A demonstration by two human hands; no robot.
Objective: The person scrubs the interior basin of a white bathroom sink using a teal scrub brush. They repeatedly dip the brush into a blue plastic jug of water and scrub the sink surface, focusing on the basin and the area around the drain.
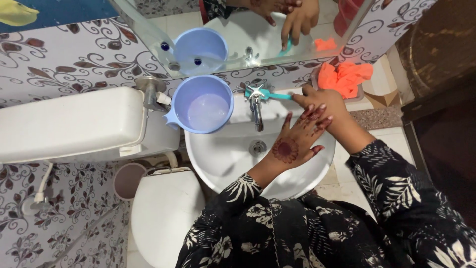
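A teal toothbrush lies level just above the middle of the frame, behind the chrome tap, its head end hidden by the star-shaped tap handle. The right hand is closed around the handle's right end, though the fingers that pinch it are mostly covered by the left hand, which hovers open, fingers spread, over the white basin. The drain shows below the tap; the basin's lower rim is hidden by the patterned dark sleeves. Left of the tap a lilac plastic mug rests on the basin's edge beside the white cistern. Orange cloth sits at upper right, its container mostly hidden. The mirror above is cut off at the top.
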